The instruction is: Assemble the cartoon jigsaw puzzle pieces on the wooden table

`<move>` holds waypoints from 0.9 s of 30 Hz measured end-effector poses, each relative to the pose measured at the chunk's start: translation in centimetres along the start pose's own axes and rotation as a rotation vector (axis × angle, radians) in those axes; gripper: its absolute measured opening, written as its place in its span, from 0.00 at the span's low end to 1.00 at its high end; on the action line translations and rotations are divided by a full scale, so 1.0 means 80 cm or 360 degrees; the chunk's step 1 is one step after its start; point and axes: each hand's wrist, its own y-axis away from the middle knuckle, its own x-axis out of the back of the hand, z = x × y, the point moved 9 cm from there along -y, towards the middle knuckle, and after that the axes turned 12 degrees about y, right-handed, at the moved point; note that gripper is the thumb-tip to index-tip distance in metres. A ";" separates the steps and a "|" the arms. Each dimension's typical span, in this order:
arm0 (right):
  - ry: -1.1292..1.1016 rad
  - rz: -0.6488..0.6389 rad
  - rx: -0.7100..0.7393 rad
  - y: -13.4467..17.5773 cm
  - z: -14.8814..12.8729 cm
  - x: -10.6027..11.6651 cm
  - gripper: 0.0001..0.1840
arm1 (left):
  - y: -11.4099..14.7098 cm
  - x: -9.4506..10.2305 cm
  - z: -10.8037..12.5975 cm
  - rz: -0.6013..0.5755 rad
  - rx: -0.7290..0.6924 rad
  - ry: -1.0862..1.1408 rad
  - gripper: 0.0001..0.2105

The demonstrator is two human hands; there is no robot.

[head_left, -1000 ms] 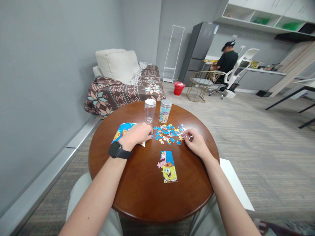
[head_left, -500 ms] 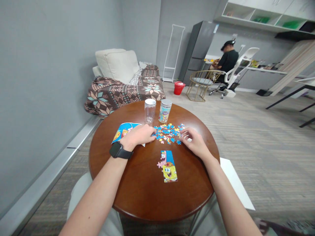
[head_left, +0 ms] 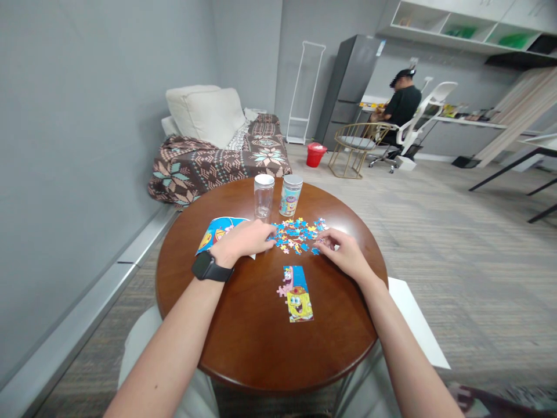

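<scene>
My left hand (head_left: 256,237), with a black watch on its wrist, rests at the left edge of a loose pile of jigsaw pieces (head_left: 298,233). Its fingers are bent and a little apart, the tips among the pieces, with no piece visibly gripped. At the pile's right edge my right hand (head_left: 342,248) is loosely curled, thumb and forefinger apart, fingertips close to a few pieces. Nearer me lies a joined puzzle section (head_left: 300,296), showing a yellow and a pink cartoon character. Partly under my left hand and forearm is a blue picture sheet (head_left: 216,231).
Behind the pieces stand a clear jar (head_left: 263,197) with a white lid and a printed can (head_left: 290,196). The round wooden table (head_left: 243,348) has a raised edge. Beyond it are a covered sofa (head_left: 217,157), a red bin (head_left: 315,155) and a seated person (head_left: 402,104).
My right hand has moved slightly left, its fingertips closer to the pieces. My left hand has stayed in place against the pile. The view has shifted slightly.
</scene>
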 end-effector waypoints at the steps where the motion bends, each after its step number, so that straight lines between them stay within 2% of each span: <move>1: -0.0013 -0.0012 -0.0016 0.000 0.001 -0.001 0.11 | 0.000 0.000 0.000 0.0003 -0.0004 0.0001 0.12; 6: -0.0122 -0.0048 -0.0066 0.001 0.006 -0.004 0.15 | -0.001 -0.001 -0.002 0.0012 -0.0011 0.0014 0.12; 15: -0.0103 -0.0032 -0.0056 0.001 0.007 -0.005 0.13 | 0.001 0.001 0.001 0.0003 -0.0020 0.0082 0.12; 27: -0.0084 -0.0072 -0.0067 0.002 0.007 -0.008 0.14 | 0.000 0.001 0.003 -0.0018 -0.0037 0.0033 0.13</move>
